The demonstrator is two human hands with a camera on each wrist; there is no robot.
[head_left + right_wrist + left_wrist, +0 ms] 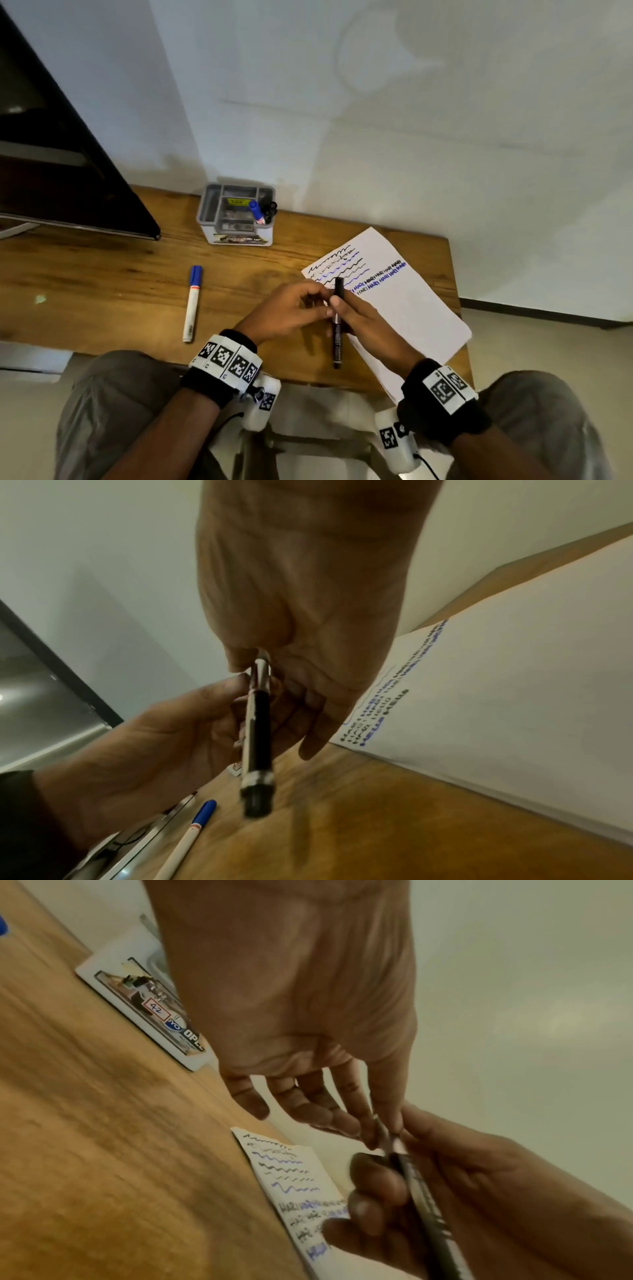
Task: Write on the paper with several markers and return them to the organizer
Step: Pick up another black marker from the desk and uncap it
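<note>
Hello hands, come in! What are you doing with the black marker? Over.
Right hand grips black marker barrel; left hand pinches its cap end. Blue marker lies on table, away from organizer. Nothing blocking the paper.

- Both hands, left hand (291,310) and right hand (368,320), hold a black marker (337,329) above the written paper (404,308).
- A blue-capped marker (191,303) lies on the wooden table (102,274).
- A grey organizer (236,214) stands behind.

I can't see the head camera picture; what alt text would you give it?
Two hands meet over a wooden table: the right hand grips a black marker while the left hand pinches its cap end, beside a paper covered in black and blue writing. A blue-capped marker lies to the left, and a grey organizer stands behind.
</note>
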